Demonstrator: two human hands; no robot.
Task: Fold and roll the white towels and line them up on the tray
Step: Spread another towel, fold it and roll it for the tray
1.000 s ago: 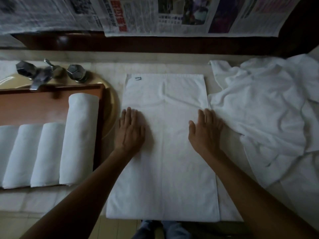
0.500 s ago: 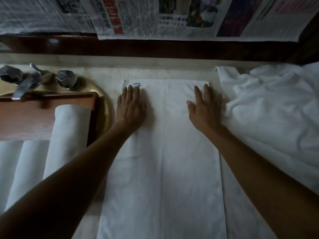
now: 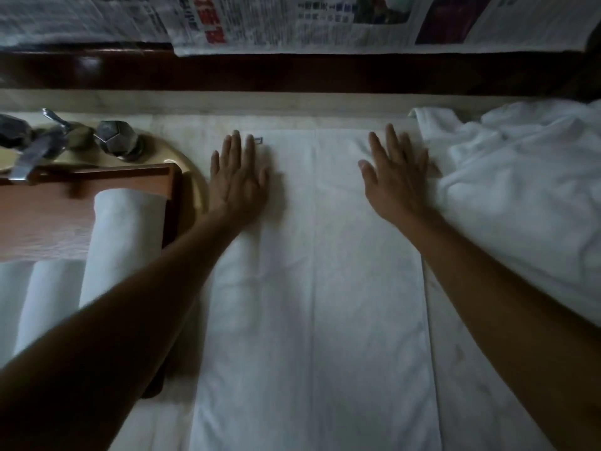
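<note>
From the head view we look down on a folded white towel (image 3: 312, 288) lying lengthwise on the worktop (image 3: 182, 125), its far edge near the back ledge. Our left hand (image 3: 239, 177) lies flat on the far left corner and our right hand (image 3: 395, 180) flat on the far right, each grip apart, fingers straight, clamped on nothing. To the left, the wooden tray (image 3: 48, 222) sits over a basin (image 3: 192, 164) below the tap (image 3: 39, 141) and carries rolled towels (image 3: 123, 242) side by side; at least three show, the rest hidden under our forearm. To the right, a loose heap of white towels (image 3: 520, 196) touches our right hand. We judge this to be smoothing before the roll. To do it well, we want even pressure from both palms, the long edges parallel, the centre seam straight and the heap nudged off the right edge, so the roll comes out the same width as those on the tray. As for writing, a small tag (image 3: 258, 140) sits at the far left corner, just beside our fingertips, too small to read, and the newspaper (image 3: 292, 21) hung above shows red and black print, too blurred to make out.
</note>
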